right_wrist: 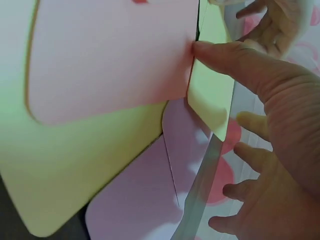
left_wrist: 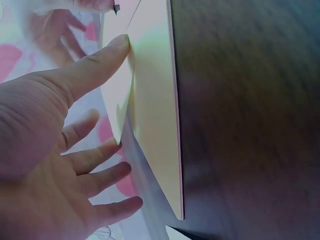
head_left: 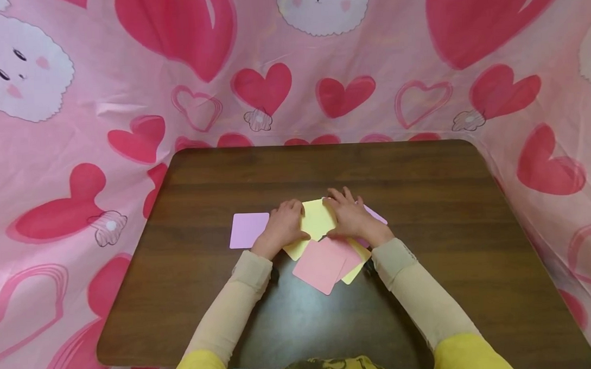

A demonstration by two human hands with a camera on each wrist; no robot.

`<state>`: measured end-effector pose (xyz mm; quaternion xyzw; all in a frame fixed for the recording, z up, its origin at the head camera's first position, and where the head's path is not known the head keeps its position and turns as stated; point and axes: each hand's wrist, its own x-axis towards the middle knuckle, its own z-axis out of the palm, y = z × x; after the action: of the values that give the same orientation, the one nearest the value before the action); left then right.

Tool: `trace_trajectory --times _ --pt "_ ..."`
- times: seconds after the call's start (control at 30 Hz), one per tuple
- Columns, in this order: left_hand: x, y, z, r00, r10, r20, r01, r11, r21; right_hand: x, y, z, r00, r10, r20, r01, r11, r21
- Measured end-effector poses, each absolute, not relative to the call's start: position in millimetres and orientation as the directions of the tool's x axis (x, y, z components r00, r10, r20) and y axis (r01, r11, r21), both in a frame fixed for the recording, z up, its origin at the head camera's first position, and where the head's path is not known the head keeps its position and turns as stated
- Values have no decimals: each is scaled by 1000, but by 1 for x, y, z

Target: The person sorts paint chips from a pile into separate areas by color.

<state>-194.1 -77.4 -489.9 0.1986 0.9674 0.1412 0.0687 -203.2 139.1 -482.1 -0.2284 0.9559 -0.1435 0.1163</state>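
In the head view a pale yellow card (head_left: 318, 219) lies between the two hands. My left hand (head_left: 282, 225) holds its left side, thumb at the near edge and fingers towards the far corner. My right hand (head_left: 350, 216) holds the right side likewise, its other fingers spread. Nearer me, pink cards (head_left: 320, 266) overlap one another, with a yellow card (head_left: 350, 276) showing from beneath them. Another yellow card (head_left: 295, 251) juts out below the left thumb. Purple cards (right_wrist: 135, 195) fan out beneath the right hand, partly hidden by it.
A single purple card (head_left: 248, 230) lies on the brown wooden table (head_left: 423, 196), left of the left hand. Pink cloth (head_left: 293, 108) printed with hearts hangs behind and beside the table.
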Motion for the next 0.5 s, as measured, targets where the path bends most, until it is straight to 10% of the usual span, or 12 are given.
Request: trace_trajectory --times 0.5 --pt "-193 -79 -494 -922 379 -84 338 890 306 -205 136 -476 -834 -527 -162 -458 826 -328"
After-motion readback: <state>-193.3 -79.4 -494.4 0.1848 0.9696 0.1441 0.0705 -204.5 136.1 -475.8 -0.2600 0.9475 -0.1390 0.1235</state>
